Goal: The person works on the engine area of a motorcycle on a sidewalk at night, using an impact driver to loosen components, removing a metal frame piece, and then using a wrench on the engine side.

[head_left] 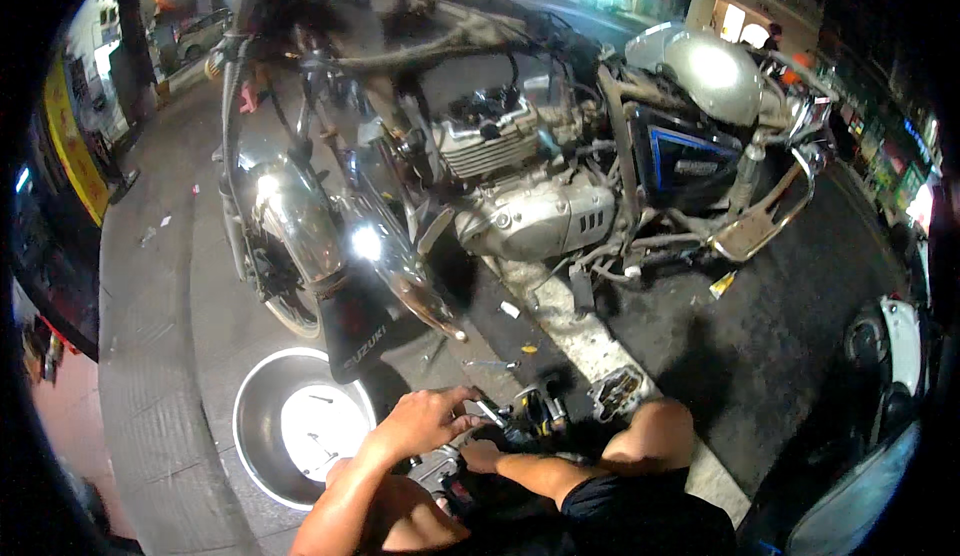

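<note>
My left hand (422,422) reaches in from the lower left, its thumb and fingers closed on a short silver rod-like piece (490,412). Just below and to the right, my right hand (482,455) is curled into a fist beside a grey metal part (436,469) between my knees. Whatever its fingers grip is hidden. Past both hands lies a dark cluster with yellow-handled items (545,414), too blurred to name exactly. To the left stands a round steel basin (245,446) with several small metal pieces inside.
A partly stripped motorcycle (535,218) stands ahead, its bare engine facing me and its front wheel (292,301) to the left. An open metal engine cover (617,393) lies on the pale kerb strip (588,344). A wrench-like tool (490,363) lies nearby. Another scooter (900,351) is at far right.
</note>
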`<state>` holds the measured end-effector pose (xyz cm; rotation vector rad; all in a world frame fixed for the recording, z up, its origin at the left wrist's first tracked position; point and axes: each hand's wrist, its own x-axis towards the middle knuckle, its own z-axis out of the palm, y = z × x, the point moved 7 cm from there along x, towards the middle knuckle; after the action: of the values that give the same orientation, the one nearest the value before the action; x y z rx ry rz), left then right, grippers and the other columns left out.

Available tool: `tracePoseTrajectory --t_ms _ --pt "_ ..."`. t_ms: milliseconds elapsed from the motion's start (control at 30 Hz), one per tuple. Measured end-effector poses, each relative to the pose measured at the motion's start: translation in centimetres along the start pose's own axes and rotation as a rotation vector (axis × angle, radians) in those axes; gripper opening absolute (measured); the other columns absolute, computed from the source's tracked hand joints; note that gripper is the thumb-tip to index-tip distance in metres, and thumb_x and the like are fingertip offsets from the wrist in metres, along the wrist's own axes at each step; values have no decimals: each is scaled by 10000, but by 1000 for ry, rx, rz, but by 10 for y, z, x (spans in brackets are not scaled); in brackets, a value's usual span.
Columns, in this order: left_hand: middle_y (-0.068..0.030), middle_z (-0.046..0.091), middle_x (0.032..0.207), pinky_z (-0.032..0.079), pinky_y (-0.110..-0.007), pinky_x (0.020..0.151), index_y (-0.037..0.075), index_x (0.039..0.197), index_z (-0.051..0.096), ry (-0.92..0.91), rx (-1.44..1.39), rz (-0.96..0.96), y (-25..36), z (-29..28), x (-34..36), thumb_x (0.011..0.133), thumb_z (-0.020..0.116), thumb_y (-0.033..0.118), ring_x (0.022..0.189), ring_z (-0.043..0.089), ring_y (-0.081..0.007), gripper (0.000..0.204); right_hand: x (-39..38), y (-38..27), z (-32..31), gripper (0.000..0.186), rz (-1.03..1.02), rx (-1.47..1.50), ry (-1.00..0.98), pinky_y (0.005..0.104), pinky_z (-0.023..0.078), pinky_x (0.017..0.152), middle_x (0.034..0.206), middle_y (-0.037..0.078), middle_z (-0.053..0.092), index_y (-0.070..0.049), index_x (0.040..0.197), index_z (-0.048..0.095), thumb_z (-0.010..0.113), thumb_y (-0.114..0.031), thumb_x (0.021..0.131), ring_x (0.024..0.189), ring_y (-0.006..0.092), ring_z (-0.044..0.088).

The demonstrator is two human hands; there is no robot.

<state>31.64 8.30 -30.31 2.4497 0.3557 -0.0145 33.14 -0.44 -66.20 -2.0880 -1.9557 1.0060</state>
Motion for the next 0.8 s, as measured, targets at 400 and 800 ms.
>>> tracePoseTrajectory --t_ms 400,800 --pt "-152 691 866 503 -431 735 99 1146 588 -30 16 -82 10 9 -4 863 628 292 845 656 -342 345 17 20 8 189 -76 -127 -52 482 533 692 863 178 685 -57 870 699 600 -174 760 820 353 673" --pt "-116 696 870 515 -433 742 120 1205 570 -139 156 -39 2 33 -2 874 617 334 841 657 -329 397 1 27 12 224 -53 -195 132 457 526 634 805 161 682 -40 778 700 708 -241 679 759 334 676"
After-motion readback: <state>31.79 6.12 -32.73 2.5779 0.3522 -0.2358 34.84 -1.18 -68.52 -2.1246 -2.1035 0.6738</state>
